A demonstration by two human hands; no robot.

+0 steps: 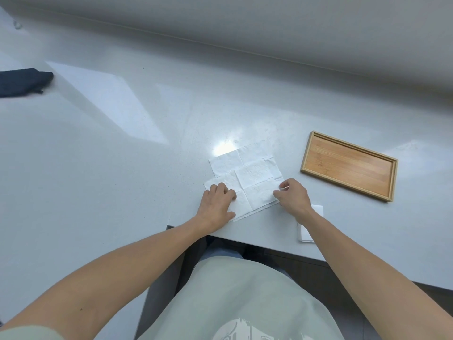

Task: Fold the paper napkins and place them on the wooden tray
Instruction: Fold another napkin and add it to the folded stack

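White paper napkins (pixel 247 177) lie unfolded in an overlapping pile on the pale grey counter (pixel 122 148), near its front edge, and the wooden tray (pixel 349 165) beside them to the right holds nothing yet. The left hand (pixel 218 204) presses flat on the near-left part of the top sheet, fingers only lightly bent, while the right hand (pixel 293 196) pinches that sheet's right edge between thumb and fingers, so a first fold looks to be just starting. One small folded napkin (pixel 308 224) sits partly under the right wrist by the counter edge, which suggests one is done but not yet trayed, with the pile left to fold.
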